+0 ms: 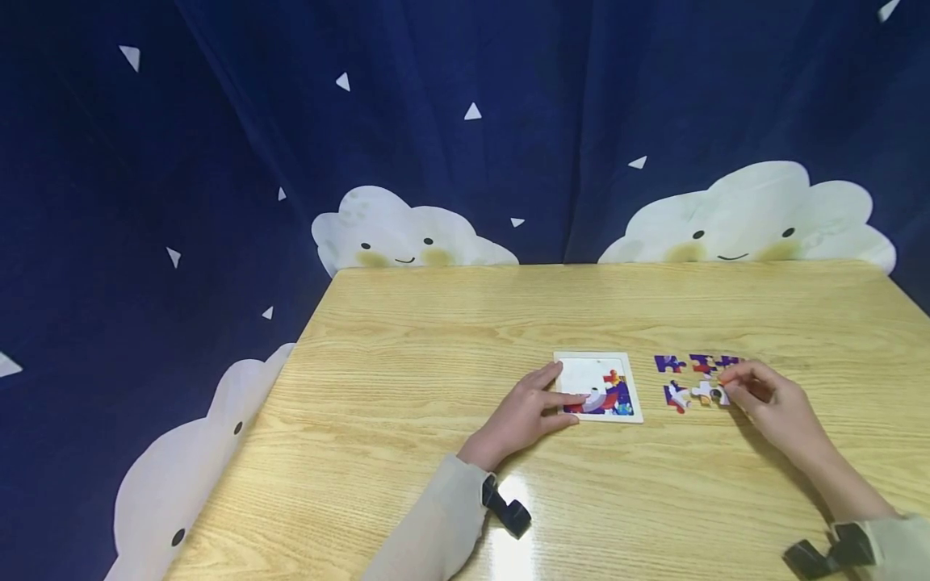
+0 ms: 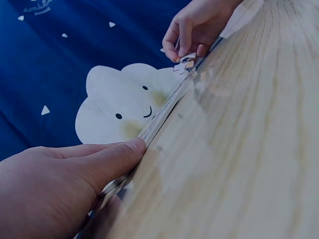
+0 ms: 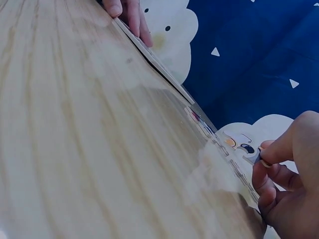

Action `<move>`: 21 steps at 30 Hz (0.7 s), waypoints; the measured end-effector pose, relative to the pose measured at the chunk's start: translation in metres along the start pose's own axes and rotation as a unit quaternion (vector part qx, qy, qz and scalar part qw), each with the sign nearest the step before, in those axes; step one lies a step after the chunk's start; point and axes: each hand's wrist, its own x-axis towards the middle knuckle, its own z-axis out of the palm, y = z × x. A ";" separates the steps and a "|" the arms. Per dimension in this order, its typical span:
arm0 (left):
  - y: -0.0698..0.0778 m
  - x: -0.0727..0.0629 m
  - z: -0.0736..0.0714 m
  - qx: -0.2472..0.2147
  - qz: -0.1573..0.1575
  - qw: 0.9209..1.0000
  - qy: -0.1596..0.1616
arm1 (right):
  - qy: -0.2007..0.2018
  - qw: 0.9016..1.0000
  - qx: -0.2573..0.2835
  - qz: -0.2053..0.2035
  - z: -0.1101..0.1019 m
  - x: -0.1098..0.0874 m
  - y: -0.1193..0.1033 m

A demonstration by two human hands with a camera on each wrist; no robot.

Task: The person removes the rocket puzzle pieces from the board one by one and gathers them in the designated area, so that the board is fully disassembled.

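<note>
A square puzzle tray (image 1: 635,403) with a white border lies on the table, its lower and right parts filled with colourful pieces. My left hand (image 1: 521,410) rests on the tray's left side, fingers extended over the border and the fitted pieces. To the right, my right hand (image 1: 779,410) pinches a mostly white puzzle piece (image 1: 703,393) between thumb and fingers. This puzzle piece (image 2: 183,65) is tilted up in the left wrist view. Around it lie loose purple and red pieces (image 1: 668,364), and another piece (image 1: 676,395) with white, blue and red sits to its left.
The wooden table (image 1: 407,347) reaches back to a dark blue curtain (image 1: 436,64) printed with white triangles and smiling clouds. Black straps with camera mounts (image 1: 506,507) sit on both wrists, over light sleeves (image 1: 436,524).
</note>
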 end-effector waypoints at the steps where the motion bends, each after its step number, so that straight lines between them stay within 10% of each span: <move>1: 0.000 0.000 0.000 -0.001 -0.001 1.000 -0.001 | -0.001 1.000 -0.001 0.000 0.000 0.000 0.000; 21: 0.001 0.000 0.000 0.002 0.002 1.000 0.004 | 0.004 0.999 -0.026 -0.020 -0.002 0.003 0.007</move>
